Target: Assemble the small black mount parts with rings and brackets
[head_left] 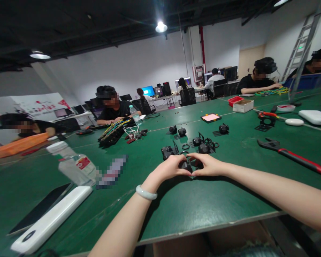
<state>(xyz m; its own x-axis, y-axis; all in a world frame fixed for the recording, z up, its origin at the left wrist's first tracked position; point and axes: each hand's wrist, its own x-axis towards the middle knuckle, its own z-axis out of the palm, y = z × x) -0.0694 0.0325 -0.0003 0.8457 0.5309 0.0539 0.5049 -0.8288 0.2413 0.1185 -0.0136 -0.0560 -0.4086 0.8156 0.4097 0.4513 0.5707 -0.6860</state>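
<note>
My left hand [171,167] and my right hand [209,165] meet just above the green table [203,203], thumbs almost touching. Between them is a small black device part [186,165], pinched in the fingers of both hands and partly hidden by them. Its exact kind does not show. Close beyond my fingertips lie similar black parts with flat brackets, among them one on the left [167,152] and one on the right [204,148]. A black ring [186,146] rests among them. Farther back are more such black units [182,132].
An adjustable wrench [296,157] with red and black handle lies right. At left are a clear bottle [76,164], a white power bank [53,219] and a dark tablet [40,208]. Small boxes [243,106] stand farther back. Several people work around the table, one beside bundled cables [115,132].
</note>
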